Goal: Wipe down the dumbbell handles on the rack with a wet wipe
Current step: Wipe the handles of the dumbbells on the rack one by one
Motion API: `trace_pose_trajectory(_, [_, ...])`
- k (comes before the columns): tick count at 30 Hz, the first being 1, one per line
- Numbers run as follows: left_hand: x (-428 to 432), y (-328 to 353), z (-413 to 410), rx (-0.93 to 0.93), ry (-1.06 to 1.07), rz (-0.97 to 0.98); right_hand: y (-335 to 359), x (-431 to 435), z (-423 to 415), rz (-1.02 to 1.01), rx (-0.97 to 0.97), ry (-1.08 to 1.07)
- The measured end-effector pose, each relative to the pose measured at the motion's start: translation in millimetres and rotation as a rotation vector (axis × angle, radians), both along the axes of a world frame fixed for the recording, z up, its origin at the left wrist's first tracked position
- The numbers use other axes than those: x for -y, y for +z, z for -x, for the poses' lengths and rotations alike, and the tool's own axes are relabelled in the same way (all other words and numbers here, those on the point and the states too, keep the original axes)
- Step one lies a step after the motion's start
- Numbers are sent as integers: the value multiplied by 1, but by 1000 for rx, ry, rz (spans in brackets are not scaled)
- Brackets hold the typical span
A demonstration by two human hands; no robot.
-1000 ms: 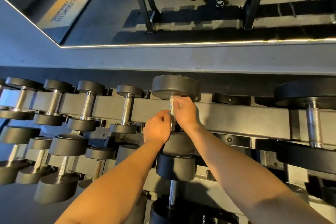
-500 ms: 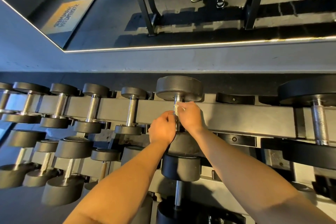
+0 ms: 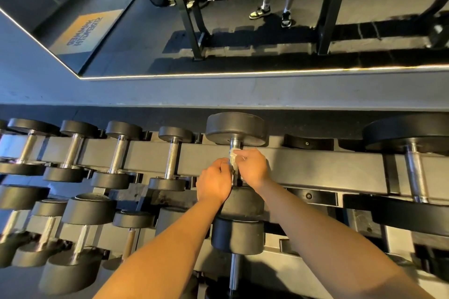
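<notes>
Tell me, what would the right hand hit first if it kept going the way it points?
Most likely the wet wipe wrapped on the handle: the right hand is touching it, with no gap showing, though depth is hard to judge.

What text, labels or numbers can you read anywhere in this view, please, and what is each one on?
Orange sign reflected in the mirror: two lines of dark letters, reversed and too blurred to quote.
Dumbbells, rack and wet wipe: no readable lettering or numbers show.
</notes>
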State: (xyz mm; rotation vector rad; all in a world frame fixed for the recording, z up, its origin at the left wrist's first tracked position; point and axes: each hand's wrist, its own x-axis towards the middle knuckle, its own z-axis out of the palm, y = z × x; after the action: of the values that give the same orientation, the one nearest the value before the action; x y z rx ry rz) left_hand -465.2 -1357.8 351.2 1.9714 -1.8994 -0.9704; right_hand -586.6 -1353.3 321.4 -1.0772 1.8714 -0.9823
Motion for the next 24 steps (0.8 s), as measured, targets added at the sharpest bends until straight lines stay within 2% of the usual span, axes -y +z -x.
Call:
trace_pose_trajectory(5, [6,-3,-1,27,2,-41,-12,-27,-7,-12,15,102])
trace_pose_trajectory(12, [7,-9,-4,4,29,-9,0,10,2,6,93,-26])
trace_pose_trajectory(15, [9,-13,-5,-12,65,-4,-7,1,0,35,-40,83])
trace_pose_trajectory(19, [11,-16,-4,-60,118,8,-21,-21,-5,57,-67,222])
trace_pose_trajectory(24, [12,-22,-9,-145,171,4,-19,-23,-5,-245,58,247])
